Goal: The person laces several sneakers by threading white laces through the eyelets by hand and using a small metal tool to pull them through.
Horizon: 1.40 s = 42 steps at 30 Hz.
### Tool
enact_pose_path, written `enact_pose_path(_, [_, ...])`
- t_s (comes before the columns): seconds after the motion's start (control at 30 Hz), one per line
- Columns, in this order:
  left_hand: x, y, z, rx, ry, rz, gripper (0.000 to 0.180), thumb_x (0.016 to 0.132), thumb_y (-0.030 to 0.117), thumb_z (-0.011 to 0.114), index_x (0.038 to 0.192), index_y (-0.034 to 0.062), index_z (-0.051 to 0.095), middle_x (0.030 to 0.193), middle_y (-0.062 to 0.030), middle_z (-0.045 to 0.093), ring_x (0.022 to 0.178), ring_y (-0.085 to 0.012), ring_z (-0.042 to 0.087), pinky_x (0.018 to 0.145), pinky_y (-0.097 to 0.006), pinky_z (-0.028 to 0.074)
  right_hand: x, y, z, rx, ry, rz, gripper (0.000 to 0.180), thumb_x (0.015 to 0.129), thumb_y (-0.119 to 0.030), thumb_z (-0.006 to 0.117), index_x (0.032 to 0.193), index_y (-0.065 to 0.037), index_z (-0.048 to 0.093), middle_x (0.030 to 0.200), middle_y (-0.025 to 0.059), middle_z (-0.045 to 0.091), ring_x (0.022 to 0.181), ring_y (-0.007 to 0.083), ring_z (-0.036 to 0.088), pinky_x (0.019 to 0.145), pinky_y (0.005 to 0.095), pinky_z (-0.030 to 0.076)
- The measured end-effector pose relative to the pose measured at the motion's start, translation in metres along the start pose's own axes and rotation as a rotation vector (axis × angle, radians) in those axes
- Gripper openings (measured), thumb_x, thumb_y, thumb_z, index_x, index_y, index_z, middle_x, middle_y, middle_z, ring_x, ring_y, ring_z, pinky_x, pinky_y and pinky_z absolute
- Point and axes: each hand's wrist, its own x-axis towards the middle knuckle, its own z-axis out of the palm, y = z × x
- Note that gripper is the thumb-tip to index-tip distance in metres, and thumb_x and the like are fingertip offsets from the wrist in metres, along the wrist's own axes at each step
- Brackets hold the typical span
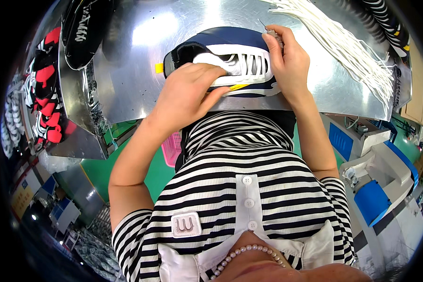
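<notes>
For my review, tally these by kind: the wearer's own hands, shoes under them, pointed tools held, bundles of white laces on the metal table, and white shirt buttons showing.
Own hands: 2, left hand and right hand
Navy-and-white shoe: 1
Pointed tool: 1
Bundle of white laces: 1
White shirt buttons: 3
Total: 8

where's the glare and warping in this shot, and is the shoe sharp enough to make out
Head view: white glare on the metal table, up and left of the shoe; head view: the table's near edge bows, corners fall to black; head view: shoe and both hands look fairly sharp.
</notes>
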Motion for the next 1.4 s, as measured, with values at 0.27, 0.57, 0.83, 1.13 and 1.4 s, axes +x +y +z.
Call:
enact_pose_path(0.27, [-0.083,0.034,0.063,-1.177,0.795,-0.812,0.055,0.091,-0.003,0.062,0.139,-0.0018,0.037,0.139,-0.0148,0.045,0.131,-0.0256,0.043,0.109,-0.039,0.039,-0.003,-0.007,0.007,0.349,-0.057,0.209,0.019,0.093,-0.017,0.066,0.106,-0.003,0.064,0.086,0.0128,0.071,0.072,0.0181,0.066,0.066,0.0275,0.05])
enact_pose_path(0.57, [-0.053,-0.004,-0.066,-1.14,0.808,-0.502,0.037,0.091,0.016,0.066,0.122,-0.0008,0.056,0.117,-0.0129,0.065,0.104,-0.0226,0.064,0.086,-0.039,0.054,0.026,-0.024,0.027,0.441,-0.208,0.203,0.016,0.091,-0.013,0.066,0.104,-0.002,0.067,0.084,0.0027,0.067,0.076,0.0058,0.055,0.068,0.0213,0.045])
enact_pose_path(0.83, [0.021,-0.213,-0.085,0.879,0.445,-0.742,0.044,0.091,0.026,0.062,0.122,-0.0029,0.049,0.113,-0.0202,0.056,0.085,-0.0361,0.066,0.068,-0.045,0.055,0.102,0.044,-0.028,-0.202,0.089,0.007,0.019,0.089,-0.017,0.068,0.103,-0.005,0.071,0.091,0.0068,0.066,0.076,0.0195,0.062,0.07,0.0292,0.048])
enact_pose_path(1.13, [0.062,-0.297,-0.073,0.616,0.69,-0.334,0.06,0.091,0.031,0.066,0.14,0.0022,0.046,0.133,-0.0282,0.048,0.112,-0.0414,0.056,0.096,-0.043,0.046,0.144,0.093,-0.033,-0.422,-0.194,0.09,0.023,0.085,-0.027,0.069,0.099,-0.009,0.071,0.097,0.0101,0.067,0.087,0.0306,0.064,0.076,0.0375,0.049])
enact_pose_path(1.4, [0.167,-0.153,-0.036,0.568,0.495,-0.124,0.041,0.087,0.036,0.068,0.114,0.0051,0.066,0.107,-0.0131,0.064,0.098,-0.032,0.061,0.082,-0.041,0.049,0.142,0.028,-0.039,-0.24,-0.02,-0.058,0.015,0.087,-0.018,0.068,0.098,-0.007,0.068,0.09,0.0102,0.07,0.079,0.0287,0.067,0.07,0.036,0.05])
